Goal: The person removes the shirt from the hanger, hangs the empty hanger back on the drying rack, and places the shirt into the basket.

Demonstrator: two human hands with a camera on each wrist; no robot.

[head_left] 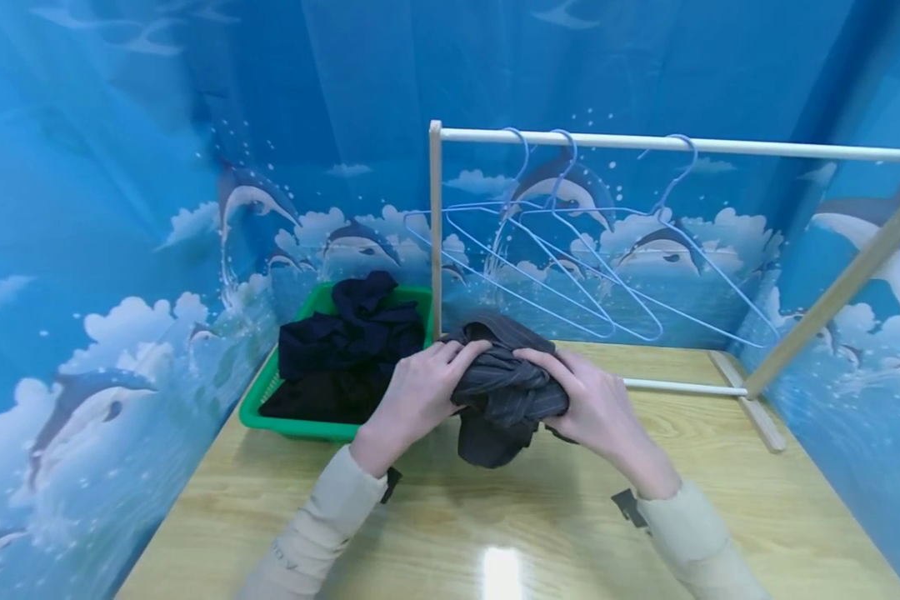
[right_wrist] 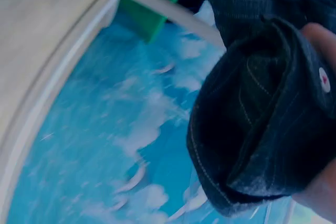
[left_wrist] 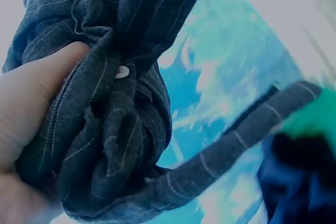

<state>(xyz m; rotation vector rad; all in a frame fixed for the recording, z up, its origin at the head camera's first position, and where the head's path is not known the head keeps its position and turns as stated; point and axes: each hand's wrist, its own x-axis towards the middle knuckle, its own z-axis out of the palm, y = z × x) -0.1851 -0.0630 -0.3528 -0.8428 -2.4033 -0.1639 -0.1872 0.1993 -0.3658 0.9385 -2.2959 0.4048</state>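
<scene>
Both hands hold a bunched dark pinstriped garment (head_left: 512, 375) above the table, in front of the hanging rack. On its left side my left hand (head_left: 425, 387) grips the gathered cloth, thumb on top. My right hand (head_left: 591, 402) grips the opposite side in the same way. A white button (left_wrist: 122, 72) shows among the folds in the left wrist view, where a narrow strip of the striped cloth (left_wrist: 210, 163) sticks out to the right. Another button (right_wrist: 324, 80) with a red mark appears beside my right thumb in the right wrist view. Part of the cloth hangs below my hands.
A green basket (head_left: 300, 428) with dark clothes (head_left: 345, 350) stands at the left on the wooden table (head_left: 450, 533). Behind my hands is a rack with a white rail (head_left: 757, 148). Three blue wire hangers (head_left: 675, 187) hang from it. A dolphin-print curtain (head_left: 157, 275) surrounds the table.
</scene>
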